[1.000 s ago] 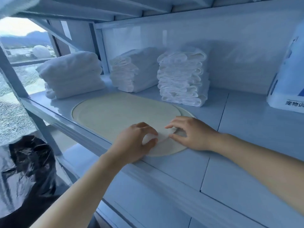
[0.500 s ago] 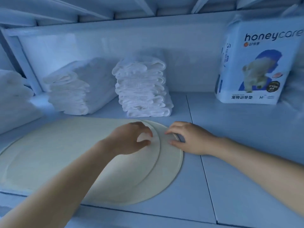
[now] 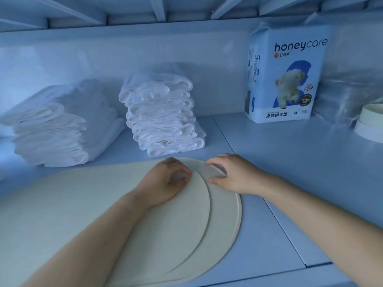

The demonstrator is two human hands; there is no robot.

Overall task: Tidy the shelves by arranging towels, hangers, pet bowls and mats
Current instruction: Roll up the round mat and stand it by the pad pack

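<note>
Two cream oval mats lie stacked on the shelf, the upper mat (image 3: 87, 208) shifted left of the lower mat (image 3: 226, 220). My left hand (image 3: 165, 181) pinches the far right edge of the upper mat, lifting it slightly. My right hand (image 3: 234, 175) pinches the far edge of the lower mat just beside it. Two stacks of folded white towels stand behind: one stack (image 3: 56, 125) at the left, another stack (image 3: 163, 117) in the middle.
A white and blue "honeycare" pet pad pack (image 3: 286, 73) stands upright at the back right. Cream round bowls (image 3: 371, 125) sit at the far right edge beside crinkled clear plastic (image 3: 348, 90). The pale blue shelf board (image 3: 290, 162) has bare surface between mats and pack.
The view swung right and closer, bringing the pad pack and bowls into sight. The upper mat's edge has slid further left off the lower one. Both hands keep their hold.
</note>
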